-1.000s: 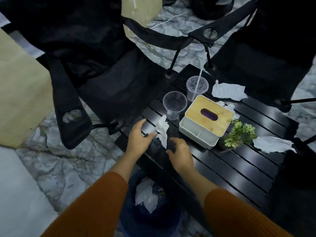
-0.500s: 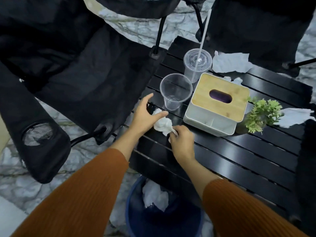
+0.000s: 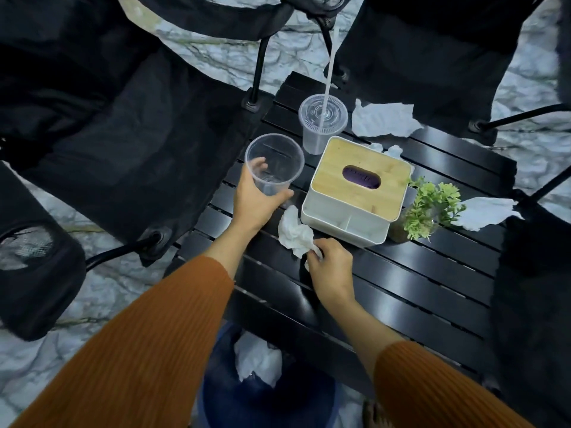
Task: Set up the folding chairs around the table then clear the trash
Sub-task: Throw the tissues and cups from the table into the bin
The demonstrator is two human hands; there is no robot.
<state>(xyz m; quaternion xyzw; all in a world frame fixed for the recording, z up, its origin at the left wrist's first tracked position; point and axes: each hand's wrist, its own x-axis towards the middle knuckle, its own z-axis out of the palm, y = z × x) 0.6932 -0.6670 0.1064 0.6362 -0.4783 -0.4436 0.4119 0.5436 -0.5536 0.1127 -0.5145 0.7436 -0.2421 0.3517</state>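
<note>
My left hand (image 3: 253,199) is wrapped around a clear empty plastic cup (image 3: 275,163) at the near left of the black slatted table (image 3: 417,282). My right hand (image 3: 332,270) pinches a crumpled white tissue (image 3: 295,233) lying on the table in front of the tissue box. A lidded clear cup with a straw (image 3: 323,120) stands behind the open cup. More crumpled paper lies at the back (image 3: 383,118) and at the right edge (image 3: 486,213). A blue bin (image 3: 262,393) with tissue inside sits under the table's near edge. Black folding chairs stand unfolded at the left (image 3: 123,134) and at the back right (image 3: 432,57).
A white tissue box with a wooden lid (image 3: 355,186) occupies the table's middle, with a small green potted plant (image 3: 428,208) to its right. Another dark chair (image 3: 537,304) fills the right side. The floor is pale marble.
My left hand let go of the tissue and moved up to grasp the open clear cup. My right hand kept hold of the tissue. The view shifted closer over the table.
</note>
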